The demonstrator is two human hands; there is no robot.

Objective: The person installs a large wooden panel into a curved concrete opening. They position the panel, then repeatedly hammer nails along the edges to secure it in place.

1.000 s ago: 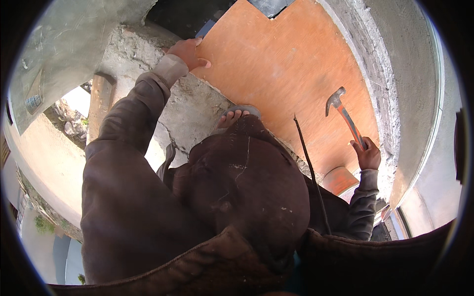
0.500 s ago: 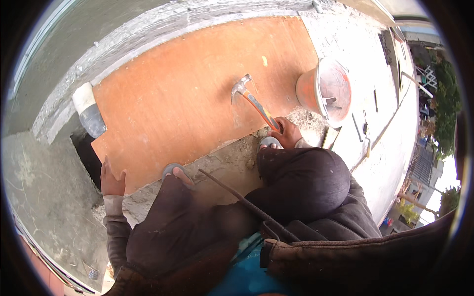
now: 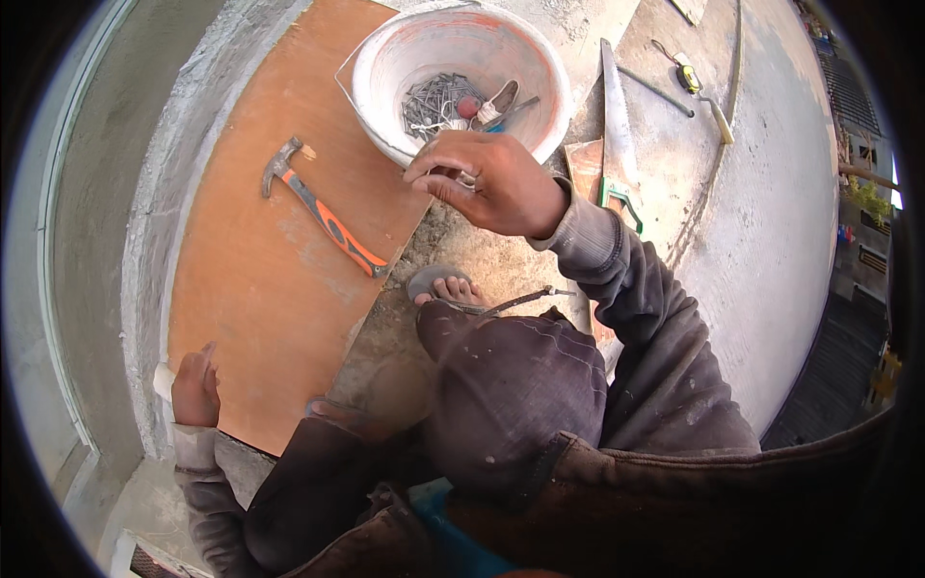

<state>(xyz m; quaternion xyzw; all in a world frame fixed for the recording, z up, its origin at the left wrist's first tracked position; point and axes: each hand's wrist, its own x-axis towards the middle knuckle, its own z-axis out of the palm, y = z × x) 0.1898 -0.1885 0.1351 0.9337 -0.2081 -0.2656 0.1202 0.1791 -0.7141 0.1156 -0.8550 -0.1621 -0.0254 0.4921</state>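
Observation:
My right hand (image 3: 491, 181) hovers at the near rim of a white bucket (image 3: 385, 72), its fingers pinched on what looks like a few small nails. Inside the bucket lie a pile of nails (image 3: 436, 99) and a small trowel (image 3: 498, 101). An orange-and-black claw hammer (image 3: 326, 220) lies loose on the orange plywood board (image 3: 260, 318), left of that hand. My left hand (image 3: 196, 390) rests on the board's near left corner, fingers spread against it. I squat with one sandalled foot (image 3: 445, 286) at the board's right edge.
A handsaw (image 3: 615, 116) lies on the concrete right of the bucket, with a yellow tape measure (image 3: 688, 77) and a thin rod (image 3: 655, 91) beyond it. A rough concrete ledge (image 3: 145, 241) runs along the board's left side. A white pipe end (image 3: 163, 380) is beside my left hand.
My right hand has let go of the hammer, which now lies on the board, and has moved to the bucket. My head has turned toward the bucket. The left hand stays on the board.

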